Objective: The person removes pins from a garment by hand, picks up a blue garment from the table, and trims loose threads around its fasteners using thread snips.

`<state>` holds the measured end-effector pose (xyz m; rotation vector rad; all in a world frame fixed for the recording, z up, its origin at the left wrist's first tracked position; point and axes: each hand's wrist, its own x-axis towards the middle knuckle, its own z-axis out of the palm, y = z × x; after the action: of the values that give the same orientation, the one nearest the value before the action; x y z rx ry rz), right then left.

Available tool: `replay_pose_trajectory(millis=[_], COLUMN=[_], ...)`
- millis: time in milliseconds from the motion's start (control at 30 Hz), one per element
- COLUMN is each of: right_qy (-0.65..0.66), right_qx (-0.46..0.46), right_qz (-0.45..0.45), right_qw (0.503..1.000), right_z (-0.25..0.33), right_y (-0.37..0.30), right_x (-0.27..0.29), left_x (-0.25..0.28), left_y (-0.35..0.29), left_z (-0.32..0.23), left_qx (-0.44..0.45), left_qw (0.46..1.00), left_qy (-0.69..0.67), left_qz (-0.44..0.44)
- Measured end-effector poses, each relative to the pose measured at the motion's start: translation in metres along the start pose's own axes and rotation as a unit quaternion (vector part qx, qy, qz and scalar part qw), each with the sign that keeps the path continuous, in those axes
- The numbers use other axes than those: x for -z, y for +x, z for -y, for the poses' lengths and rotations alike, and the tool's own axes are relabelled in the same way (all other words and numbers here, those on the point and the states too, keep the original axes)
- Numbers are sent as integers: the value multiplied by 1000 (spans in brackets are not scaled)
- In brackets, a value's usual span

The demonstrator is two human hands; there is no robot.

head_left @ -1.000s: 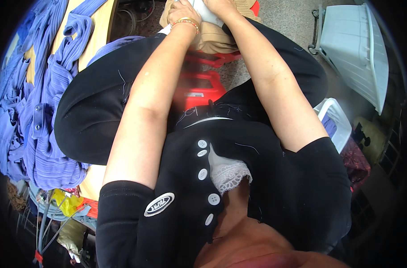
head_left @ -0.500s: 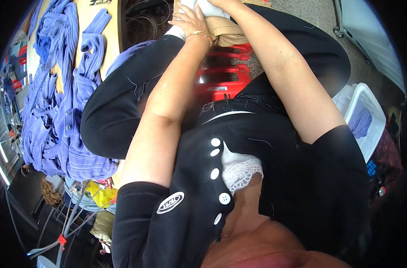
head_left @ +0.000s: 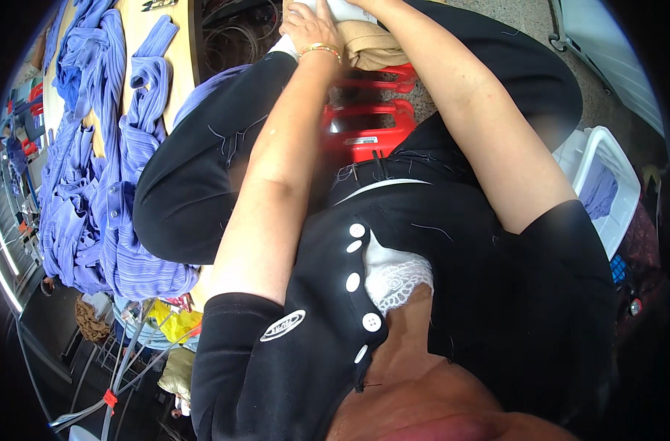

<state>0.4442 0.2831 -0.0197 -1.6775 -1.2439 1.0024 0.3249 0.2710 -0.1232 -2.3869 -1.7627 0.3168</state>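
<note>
My left hand (head_left: 311, 31) lies at the top edge, a thin bracelet at its wrist. Its fingers are stretched out over a white item (head_left: 344, 10), with the thumb apart. I cannot make out what the white item is. The fingers of my right hand (head_left: 372, 4) are cut off by the upper edge, beside the white item's right side. Below the white item, a bunched tan cloth (head_left: 369, 48) sits between my legs. A red plastic stool (head_left: 372, 131) shows under it.
On the left, several purple ribbed garments (head_left: 85, 184) cover a pale wooden table (head_left: 140, 44), with thread snips (head_left: 158, 4) at its far end. To the right stand a white plastic bin (head_left: 629, 173) with purple cloth (head_left: 600, 191) and a white panel (head_left: 614, 66).
My left hand has shifted slightly up and left, its fingers closer together than before. My right hand has risen further past the upper edge. The tan cloth shows a little higher.
</note>
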Motion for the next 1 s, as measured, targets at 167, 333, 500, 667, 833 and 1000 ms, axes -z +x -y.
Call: replay_pose_trajectory(millis=[167, 333, 500, 667, 833, 1000], right_qy=[2, 13, 89, 106, 218, 259], right_qx=[4, -52, -42, -106, -97, -156], right_qz=[1, 18, 4, -17, -23, 33], right_qw=[1000, 998, 995, 989, 971, 953], right_z=[-1, -1, 6, 16, 14, 10], right_y=[1, -1, -5, -6, -9, -4], right_x=[-2, 4, 0, -3, -4, -5], left_x=[-3, 61, 20, -18, -21, -19], left_y=[4, -14, -6, 14, 18, 13], left_z=[2, -2, -4, -1, -4, -4], left_qx=[3, -45, -40, 16, 18, 17], left_qw=[1000, 987, 992, 998, 996, 997], left_qy=[-22, 26, 53, -8, -37, -35], left_qz=[7, 151, 109, -67, -75, -66])
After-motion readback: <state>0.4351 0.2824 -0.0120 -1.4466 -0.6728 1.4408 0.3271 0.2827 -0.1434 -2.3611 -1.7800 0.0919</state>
